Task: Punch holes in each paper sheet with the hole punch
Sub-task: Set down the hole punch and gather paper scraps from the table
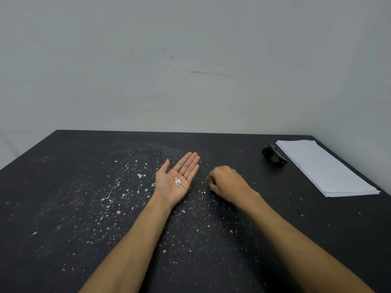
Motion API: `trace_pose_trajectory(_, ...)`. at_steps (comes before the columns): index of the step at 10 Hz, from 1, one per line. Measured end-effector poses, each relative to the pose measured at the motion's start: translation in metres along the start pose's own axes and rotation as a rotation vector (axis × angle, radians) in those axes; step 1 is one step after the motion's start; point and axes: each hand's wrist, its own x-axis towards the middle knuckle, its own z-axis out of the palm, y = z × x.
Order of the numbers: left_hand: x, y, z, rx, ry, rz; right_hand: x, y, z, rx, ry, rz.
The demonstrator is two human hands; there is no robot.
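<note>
A stack of white paper sheets [323, 166] lies at the far right of the table, small punched holes showing along its left edge. The black hole punch [273, 156] sits just left of the stack. My left hand [177, 179] lies palm up at the table's middle, fingers straight, with a small heap of white paper bits [178, 181] on the palm. My right hand [227, 182] is a little to the right of it, knuckles up, fingers curled down to the table surface; what the fingertips hold is hidden.
The black table [74, 187] is speckled with white flecks and worn spots, densest around the middle. A plain grey wall [190, 60] stands behind the far edge. The table's right edge runs close past the paper stack.
</note>
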Motion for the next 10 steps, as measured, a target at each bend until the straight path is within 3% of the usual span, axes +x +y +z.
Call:
trace_pose_trajectory(2,-0.001,0.000,-0.001,0.000,-0.008,0.005,-0.006,-0.003,0.005,0.155,-0.041,-0.050)
trace_pose_trajectory(5,-0.001,0.000,0.000,0.002,-0.005,0.001,-0.011,0.002,-0.004,0.178,-0.095,-0.152)
trace_pose_trajectory(10,-0.002,-0.001,0.000,0.008,-0.008,0.000,-0.012,-0.011,0.006,-0.176,0.027,-0.397)
